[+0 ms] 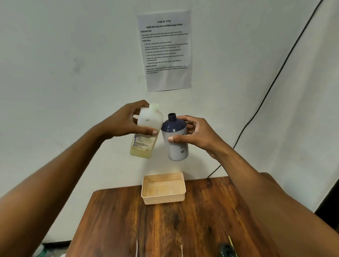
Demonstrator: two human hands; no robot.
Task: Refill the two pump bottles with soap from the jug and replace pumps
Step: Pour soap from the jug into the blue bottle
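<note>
My left hand (pixel 129 123) grips a translucent soap jug (pixel 148 132), held upright in the air with its cap on and yellowish liquid low inside. My right hand (pixel 194 136) holds a white pump bottle with a dark blue top (pixel 176 136), its neck open and no pump on it. The two containers hang side by side, almost touching, above the far end of the table. Two thin pump tubes (pixel 136 254) (pixel 182 254) lie at the near table edge. A dark bottle top (pixel 226 253) shows at the bottom right.
A peach perforated basket (pixel 164 199) stands at the far edge of the wooden table (pixel 169 222), against the white wall. A printed task sheet (pixel 166 50) hangs on the wall. A black cable (pixel 276 79) runs down the wall on the right.
</note>
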